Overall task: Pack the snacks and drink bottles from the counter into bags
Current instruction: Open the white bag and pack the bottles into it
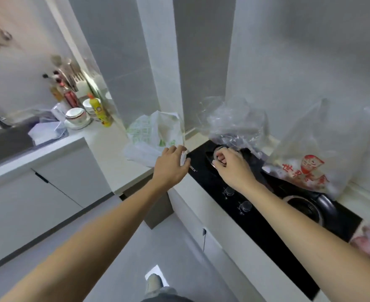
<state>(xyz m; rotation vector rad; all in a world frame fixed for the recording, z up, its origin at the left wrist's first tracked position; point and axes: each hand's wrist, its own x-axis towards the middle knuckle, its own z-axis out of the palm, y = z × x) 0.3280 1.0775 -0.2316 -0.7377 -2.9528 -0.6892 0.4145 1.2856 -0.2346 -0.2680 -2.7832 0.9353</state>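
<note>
Both hands over surface corner. Left hand [172, 164] spread, fingertips on edge of green-print bag [152, 136]. Right hand [231, 168] curled around small item on black hob [256, 205]; item unclear. Clear bag [234, 125] behind; red-print bag [308, 158] right.

Bare counter [105, 147] lies open left of the green-print bag [151, 131]. On the black hob [240, 205], a crumpled clear bag [234, 123] and a red-print bag [310, 153] block the back; the front strip with the knobs [228, 191] is free.
</note>
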